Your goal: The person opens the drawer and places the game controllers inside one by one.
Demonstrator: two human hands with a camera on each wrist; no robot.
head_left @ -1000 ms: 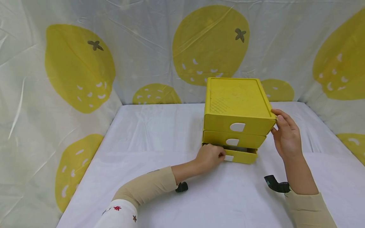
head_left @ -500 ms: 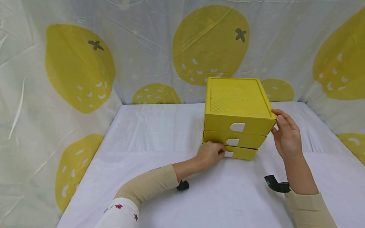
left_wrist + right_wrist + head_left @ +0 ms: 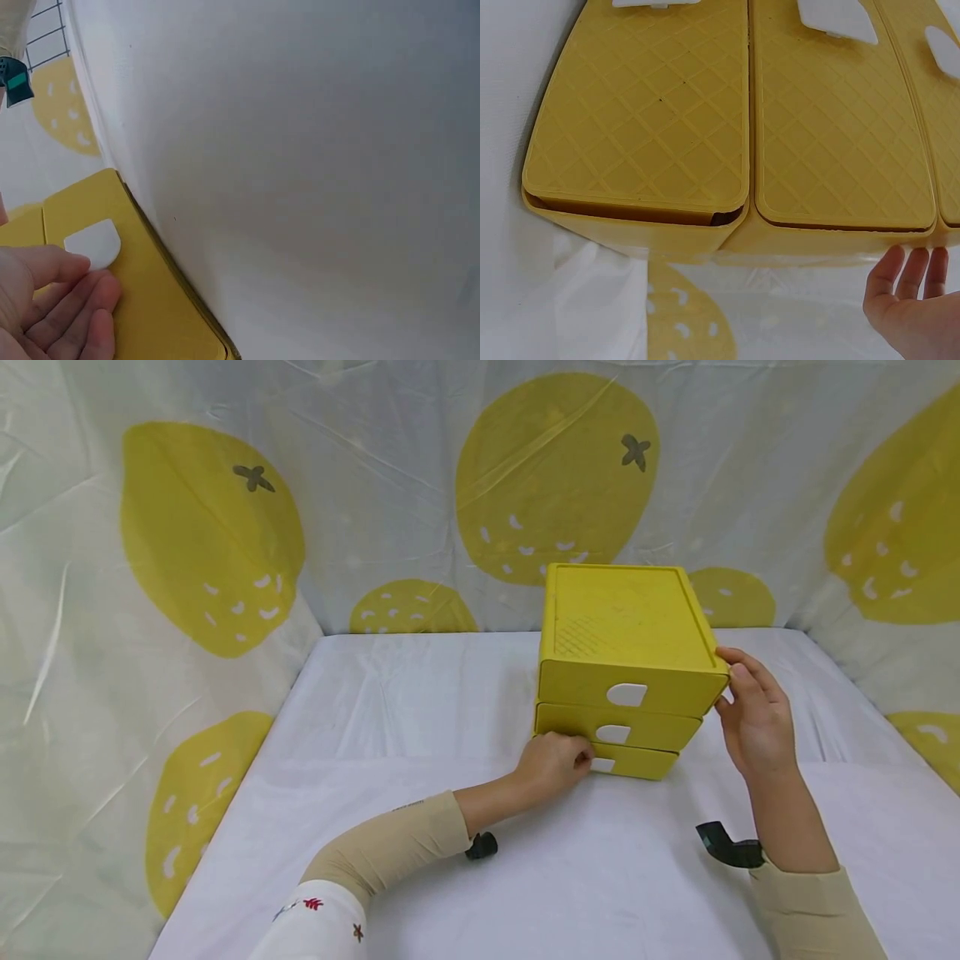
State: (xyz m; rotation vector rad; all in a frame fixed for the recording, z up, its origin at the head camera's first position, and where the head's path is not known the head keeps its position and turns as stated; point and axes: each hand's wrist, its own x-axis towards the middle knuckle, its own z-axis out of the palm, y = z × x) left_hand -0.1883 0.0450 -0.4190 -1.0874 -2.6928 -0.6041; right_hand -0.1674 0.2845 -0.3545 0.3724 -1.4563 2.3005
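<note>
A yellow three-drawer cabinet [image 3: 622, 610] stands on the white cloth, right of centre in the head view. Its bottom drawer [image 3: 639, 762] sits almost flush, and the right wrist view shows a thin gap along that drawer's edge [image 3: 622, 213]. At this drawer's white handle [image 3: 96, 241], my left hand [image 3: 551, 766] pinches with thumb and fingers. The upper two drawers appear closed, their white handles facing me. My right hand [image 3: 757, 718] rests its fingertips against the cabinet's right side near the upper front corner.
White cloth [image 3: 420, 710] covers the table around the cabinet. A lemon-print curtain [image 3: 390, 485] hangs behind and along both sides. Black wrist-camera mounts [image 3: 726, 847] stick out near both forearms.
The bottom drawer, partly pulled out a second ago, has slid back into the cabinet with my left hand at its handle. My right hand has stayed at the cabinet's side.
</note>
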